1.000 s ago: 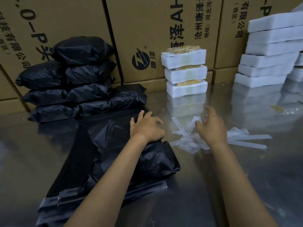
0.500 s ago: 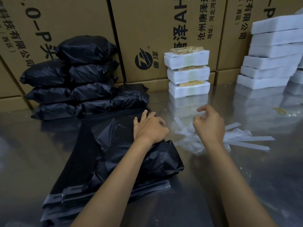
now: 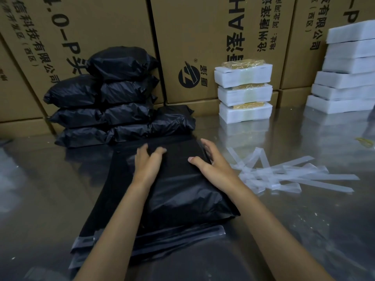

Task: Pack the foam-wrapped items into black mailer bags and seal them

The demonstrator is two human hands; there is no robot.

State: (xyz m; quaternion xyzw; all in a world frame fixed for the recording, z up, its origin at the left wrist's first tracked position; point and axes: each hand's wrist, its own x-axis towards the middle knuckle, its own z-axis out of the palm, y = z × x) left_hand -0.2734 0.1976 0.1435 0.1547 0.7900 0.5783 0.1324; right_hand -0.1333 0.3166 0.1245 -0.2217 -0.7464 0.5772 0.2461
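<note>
— Hands first: where are they?

— Both lie on the filled black mailer bag (image 3: pixel 182 191) at the middle of the desk (image 3: pixel 304 230). The left hand (image 3: pixel 149 165) rests flat on its far part, fingers (image 3: pixel 160 152) straight and slightly spread, pressing down on the plastic. The right hand (image 3: pixel 211 167) sits at the bag's right far edge, thumb on top and the other fingers curved down over the side.

— Does either one pinch anything?

— No, both press or cup the bag. How far the right fingers wrap under the edge I cannot tell.

— What lies under the bag?

— Flat empty mailer bags (image 3: pixel 113 238), their grey adhesive strips showing on the side nearer the person than the hands.

— And beyond the fingers?

— Just past the fingertips, to the left, a pile of packed black bags (image 3: pixel 113 102) leans against cardboard boxes (image 3: pixel 97 27). Farther off and to the right of the right hand stand three stacked foam-wrapped items (image 3: pixel 244 93), yellow showing at their tops. A taller stack of white foam blocks (image 3: pixel 345 78) stands farther right still.

— Anything close beside the right hand?

— Loose clear peel-off strips (image 3: pixel 294 177), scattered on the desk just to its right.
</note>
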